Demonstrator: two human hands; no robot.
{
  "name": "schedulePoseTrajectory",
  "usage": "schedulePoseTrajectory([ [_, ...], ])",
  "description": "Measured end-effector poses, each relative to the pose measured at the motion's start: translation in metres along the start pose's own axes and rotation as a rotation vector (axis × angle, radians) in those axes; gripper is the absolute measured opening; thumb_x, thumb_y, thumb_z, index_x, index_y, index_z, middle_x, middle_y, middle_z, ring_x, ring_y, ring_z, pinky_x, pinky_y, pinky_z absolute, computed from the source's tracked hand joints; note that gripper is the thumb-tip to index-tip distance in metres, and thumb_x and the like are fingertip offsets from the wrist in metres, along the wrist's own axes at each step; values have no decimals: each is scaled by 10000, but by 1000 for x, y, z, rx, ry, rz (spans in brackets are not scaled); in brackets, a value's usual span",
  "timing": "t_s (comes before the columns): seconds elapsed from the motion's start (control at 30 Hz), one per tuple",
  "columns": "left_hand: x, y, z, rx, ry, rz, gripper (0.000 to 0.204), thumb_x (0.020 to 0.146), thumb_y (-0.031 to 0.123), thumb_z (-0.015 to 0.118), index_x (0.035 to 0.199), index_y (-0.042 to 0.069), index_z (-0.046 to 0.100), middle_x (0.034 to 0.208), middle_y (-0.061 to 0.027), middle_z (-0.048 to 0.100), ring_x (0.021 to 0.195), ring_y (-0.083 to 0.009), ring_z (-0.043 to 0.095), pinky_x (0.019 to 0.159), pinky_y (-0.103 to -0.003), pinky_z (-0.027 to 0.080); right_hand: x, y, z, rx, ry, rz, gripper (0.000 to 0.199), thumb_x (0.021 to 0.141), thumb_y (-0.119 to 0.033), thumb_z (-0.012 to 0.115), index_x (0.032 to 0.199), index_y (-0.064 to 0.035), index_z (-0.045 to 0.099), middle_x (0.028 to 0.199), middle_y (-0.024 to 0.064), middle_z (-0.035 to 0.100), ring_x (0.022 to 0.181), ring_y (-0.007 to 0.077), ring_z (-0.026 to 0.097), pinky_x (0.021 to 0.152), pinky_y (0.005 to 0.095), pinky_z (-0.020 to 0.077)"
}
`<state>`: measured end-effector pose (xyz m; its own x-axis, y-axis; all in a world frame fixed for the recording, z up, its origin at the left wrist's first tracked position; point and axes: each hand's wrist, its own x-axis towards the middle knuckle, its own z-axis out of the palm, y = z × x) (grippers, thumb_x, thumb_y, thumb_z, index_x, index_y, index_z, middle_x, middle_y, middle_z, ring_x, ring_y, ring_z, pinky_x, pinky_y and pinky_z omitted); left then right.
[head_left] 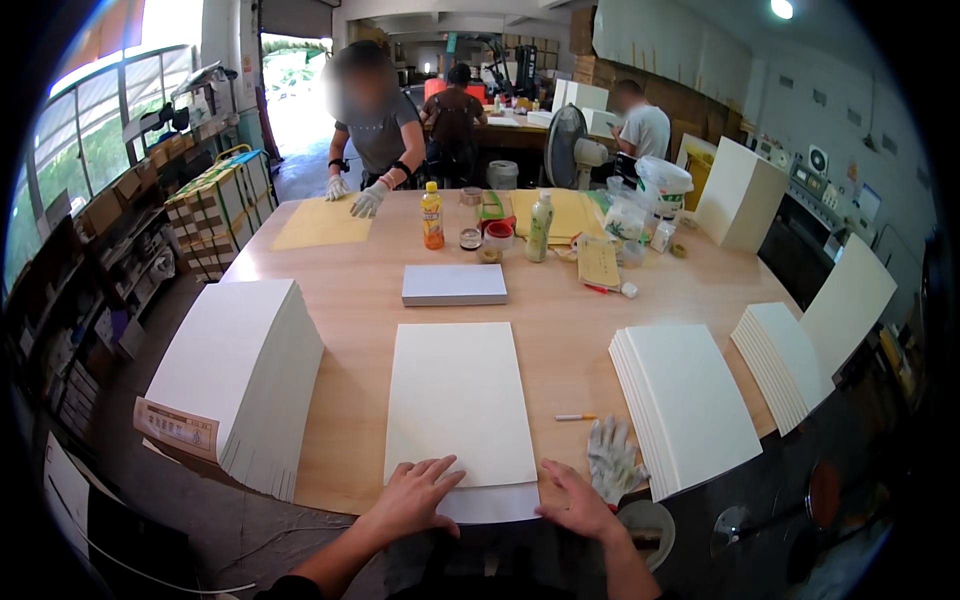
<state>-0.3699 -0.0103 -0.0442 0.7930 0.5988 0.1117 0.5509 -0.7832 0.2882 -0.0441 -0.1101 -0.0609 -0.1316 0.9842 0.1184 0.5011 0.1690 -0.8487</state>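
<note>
Table [350, 440] mid-frame: I see left hand [415, 495] spread on white board [460, 400], right hand [580, 505] at its lower-right corner, both unclenched, likely steadying it.

Left hand [412, 497] and right hand [582, 507]: both bare, ungloved, five-digit form; nails too small to assess. Left forearm [345, 558] and right forearm [627, 570]: uncovered along the visible length, narrowing toward the wrists. Left sleeve [284, 590]: black or very dark, plain as far as visible, its edge crossing the forearm near the lower border. Right sleeve: barely within view, details indeterminable. Dark clothing [480, 578] shows at bottom centre between the forearms; cut and fabric cannot be determined.
</note>
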Motion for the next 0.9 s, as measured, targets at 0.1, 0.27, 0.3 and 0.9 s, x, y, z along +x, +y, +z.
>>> schedulePoseTrajectory([
  [0.1, 1, -4, 0, -39, 20, -4, 905, 727, 591, 872, 1445, 107, 611, 1569, -186, 521, 1405, -387, 534, 1116, -530, 438, 1, -1, 4, -136, -75, -102, 1056, 805, -459, 904, 1599, -4, 378, 1632, 232, 390, 1551, 423, 307, 1281, 484, 264],
  [0.27, 2, -20, 16, -59, 25, -12, 906, 768, 575, 854, 1490, 105, 573, 1573, -178, 519, 1409, -356, 535, 1106, -506, 436, 18, 14, 24, -310, 25, -136, 874, 792, -403, 909, 1532, -110, 548, 1629, 213, 414, 1547, 475, 282, 1266, 537, 278],
  [0.3, 1, -17, 16, -65, 26, -11, 888, 786, 558, 850, 1494, 104, 567, 1571, -179, 521, 1408, -358, 536, 1106, -506, 438, 21, 18, 26, -312, 26, -138, 770, 795, -377, 908, 1461, -127, 613, 1606, 197, 450, 1541, 473, 296, 1261, 536, 287],
  [0.9, 7, -86, 5, -429, 103, -320, 309, 835, 313, 896, 901, 53, 742, 1149, -108, 665, 1079, -278, 666, 893, -384, 581, 79, 19, 46, -208, 369, 2, 298, 762, -146, 893, 832, -39, 623, 848, 125, 646, 859, 350, 599, 805, 453, 487],
])
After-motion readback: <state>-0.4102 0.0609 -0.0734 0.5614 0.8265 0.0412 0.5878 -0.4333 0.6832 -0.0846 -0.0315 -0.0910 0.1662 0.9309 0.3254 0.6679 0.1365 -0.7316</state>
